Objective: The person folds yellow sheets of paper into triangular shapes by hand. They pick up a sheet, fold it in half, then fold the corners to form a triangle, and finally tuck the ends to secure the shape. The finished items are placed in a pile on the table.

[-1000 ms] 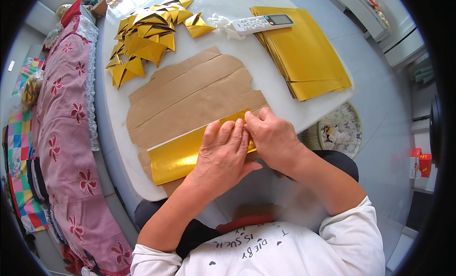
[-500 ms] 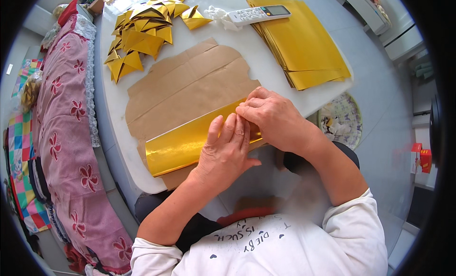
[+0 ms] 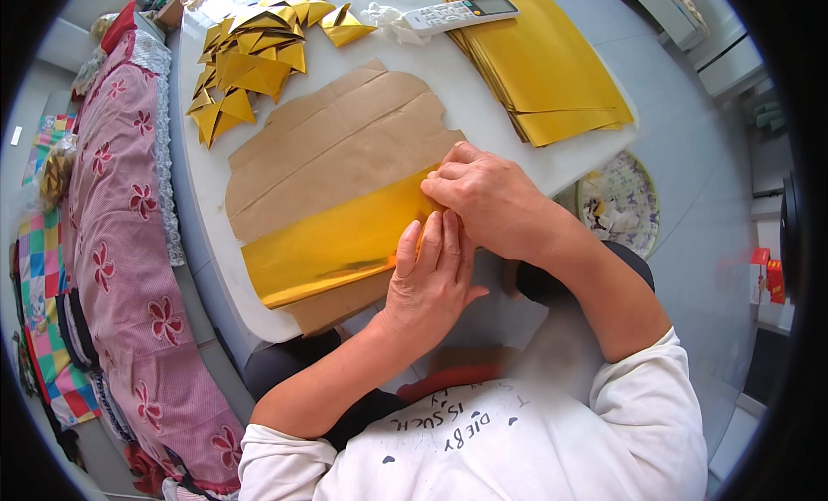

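Observation:
A shiny gold paper sheet (image 3: pixel 323 240) lies lengthwise on a brown cardboard piece (image 3: pixel 336 139), its near edge curved over in a fold. My left hand (image 3: pixel 435 272) rests on the sheet's near right part, fingers stretched out flat and the thumb apart. Just beyond it, my right hand (image 3: pixel 487 195) pinches the sheet's right end between thumb and fingers. The fingers hide that end of the paper.
Folded gold paper pieces (image 3: pixel 250 70) are heaped at the far left of the white table (image 3: pixel 203 182). Stacked gold sheets (image 3: pixel 552 78) lie far right, a white remote control (image 3: pixel 461 15) on top and crumpled white tissue (image 3: pixel 392 22) beside it. A round bin (image 3: pixel 634 203) stands right of the table.
My left hand has slid right and toward me along the near edge. More of the gold sheet's face shows, and its pale far edge no longer stands out. My right hand keeps its pinch.

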Demonstrator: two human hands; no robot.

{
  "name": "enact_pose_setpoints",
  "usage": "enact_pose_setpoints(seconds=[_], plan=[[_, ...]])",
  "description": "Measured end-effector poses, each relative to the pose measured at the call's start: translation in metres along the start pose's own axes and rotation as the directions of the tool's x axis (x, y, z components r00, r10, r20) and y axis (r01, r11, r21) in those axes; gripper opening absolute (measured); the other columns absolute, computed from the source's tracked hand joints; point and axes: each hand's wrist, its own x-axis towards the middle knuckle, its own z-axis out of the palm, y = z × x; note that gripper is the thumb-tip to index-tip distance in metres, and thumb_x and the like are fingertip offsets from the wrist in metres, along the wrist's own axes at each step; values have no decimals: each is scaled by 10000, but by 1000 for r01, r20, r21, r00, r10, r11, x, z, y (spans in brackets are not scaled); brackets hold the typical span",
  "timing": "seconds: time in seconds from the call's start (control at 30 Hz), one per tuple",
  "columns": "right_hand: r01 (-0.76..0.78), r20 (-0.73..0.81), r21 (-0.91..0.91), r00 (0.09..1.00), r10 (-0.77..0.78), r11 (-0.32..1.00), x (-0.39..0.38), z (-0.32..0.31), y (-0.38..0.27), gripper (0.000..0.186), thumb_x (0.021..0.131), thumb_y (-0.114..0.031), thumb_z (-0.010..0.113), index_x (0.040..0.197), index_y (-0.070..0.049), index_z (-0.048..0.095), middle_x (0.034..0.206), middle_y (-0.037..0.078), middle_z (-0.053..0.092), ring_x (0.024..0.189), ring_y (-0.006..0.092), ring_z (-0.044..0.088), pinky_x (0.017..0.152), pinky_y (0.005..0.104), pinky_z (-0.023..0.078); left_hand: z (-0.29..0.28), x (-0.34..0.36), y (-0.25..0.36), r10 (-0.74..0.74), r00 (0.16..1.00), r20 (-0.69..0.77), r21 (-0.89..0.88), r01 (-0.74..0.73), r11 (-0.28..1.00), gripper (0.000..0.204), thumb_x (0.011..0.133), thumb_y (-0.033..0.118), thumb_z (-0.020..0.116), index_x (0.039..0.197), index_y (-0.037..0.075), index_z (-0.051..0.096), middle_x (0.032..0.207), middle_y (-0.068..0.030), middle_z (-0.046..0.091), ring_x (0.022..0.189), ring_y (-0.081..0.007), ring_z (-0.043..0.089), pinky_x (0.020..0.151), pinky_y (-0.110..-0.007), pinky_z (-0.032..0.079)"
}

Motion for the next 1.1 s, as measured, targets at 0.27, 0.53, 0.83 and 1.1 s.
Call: enact_pose_setpoints(seconds=[0.27, 0.53, 0.83, 1.1], plan=[[20, 17, -23, 1000, -19, 1000, -4, -2, -1, 266, 749, -41, 680, 1009, 9, 663, 1003, 105, 698, 1031, 279, 620, 844, 353, 551, 3, -2, -5, -7, 999, -50, -46, 4, 999, 678, 799, 556, 686, 1251, 52, 652, 1345, -188, 564, 1331, -294, 454, 1151, -538, 135], [88, -30, -73, 996, -90, 993, -10, -1, 2, 278, 765, 6, 698, 1042, 16, 670, 1040, 103, 699, 1108, 270, 603, 921, 354, 533, -14, -31, -13, -27, 999, 16, 26, 27, 999, 640, 832, 504, 681, 1204, -16, 664, 1262, -198, 626, 1261, -311, 533, 1143, -554, 186], [90, 11, -97, 996, -90, 991, -7, -5, -1, 313, 815, -39, 652, 1124, 8, 662, 1071, 102, 705, 1067, 274, 623, 895, 338, 545, -30, -76, -29, -125, 986, 109, 181, 104, 978, 649, 870, 525, 653, 1140, -64, 676, 1211, -235, 644, 1221, -356, 552, 1146, -582, 186], [78, -30, -49, 996, -80, 996, -4, -6, -5, 254, 813, 28, 667, 1066, 26, 690, 1005, 127, 716, 1034, 273, 643, 865, 333, 566, -34, -127, -47, -244, 964, 101, 251, 213, 944, 630, 874, 506, 662, 1088, -86, 689, 1147, -232, 675, 1189, -363, 577, 1137, -582, 223]])
